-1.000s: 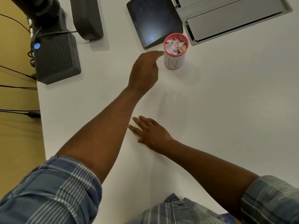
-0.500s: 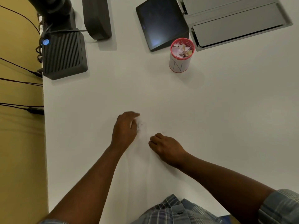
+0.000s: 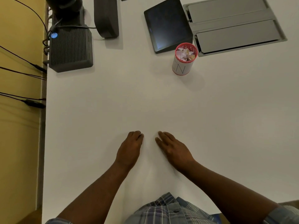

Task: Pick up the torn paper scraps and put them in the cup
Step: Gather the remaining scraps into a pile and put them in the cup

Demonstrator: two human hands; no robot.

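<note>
- The white cup with a red rim and a letter N (image 3: 183, 62) stands upright in the upper right of the frame, and the torn paper scraps (image 3: 185, 53) lie inside it.
- Just behind the cup is a dark tablet with a black screen (image 3: 166, 24); just to its right is a grey metal flap (image 3: 234, 25) set in the white table (image 3: 113, 102).
- In the upper left stand a black ribbed box with a blue light (image 3: 71, 49) and a dark grey stand (image 3: 106, 16).
- The left hand (image 3: 129, 151) rests on the table in the lower centre, fingers slightly bent and together, holding nothing.
- The right hand (image 3: 174, 151) lies flat beside it, fingers straight and a little spread.
- Half a second ago both hands were curled on the table; now they are relaxed.
</note>
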